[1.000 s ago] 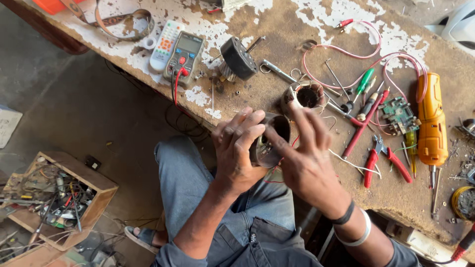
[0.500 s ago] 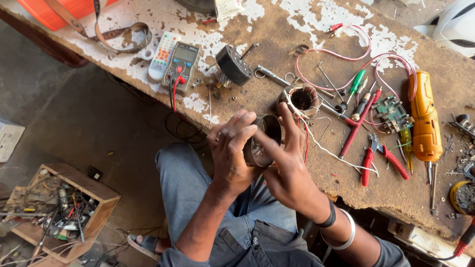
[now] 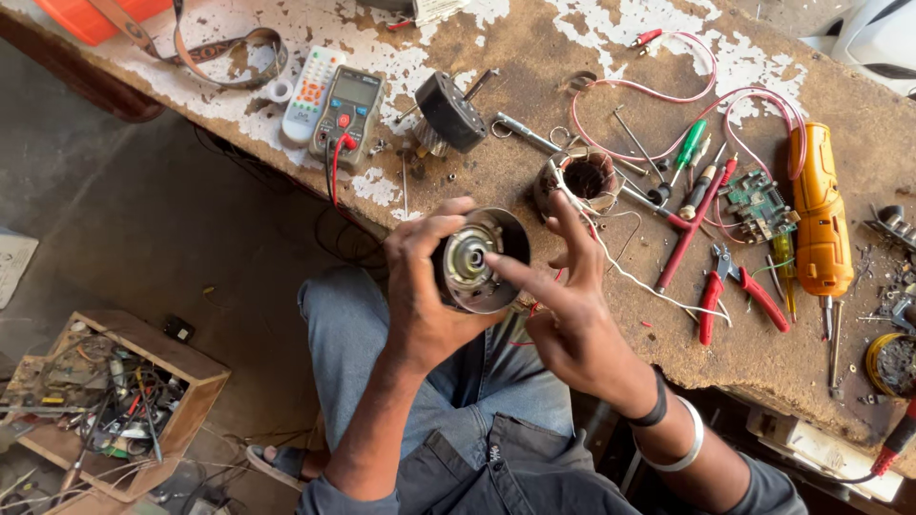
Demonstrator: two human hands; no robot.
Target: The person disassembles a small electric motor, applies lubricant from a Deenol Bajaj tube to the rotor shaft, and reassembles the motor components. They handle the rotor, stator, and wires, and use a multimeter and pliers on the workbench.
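While the left hand (image 3: pixel 420 286) grips a round metal motor (image 3: pixel 474 259) from its side, the right hand (image 3: pixel 563 310), fingers spread, lays its forefinger on the motor's face, above the person's lap.

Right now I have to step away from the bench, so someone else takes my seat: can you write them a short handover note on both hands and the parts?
Left hand: grips the round metal motor housing over the lap, open end up, rotor visible inside.
Right hand: open, one fingertip resting on the housing's inner part; holds nothing.
On the workbench: wound stator just beyond the housing, black end cap, multimeter, red pliers, screwdrivers, orange power tool.
Done: motor is apart.
Left: stator and cap are not yet back on the housing.
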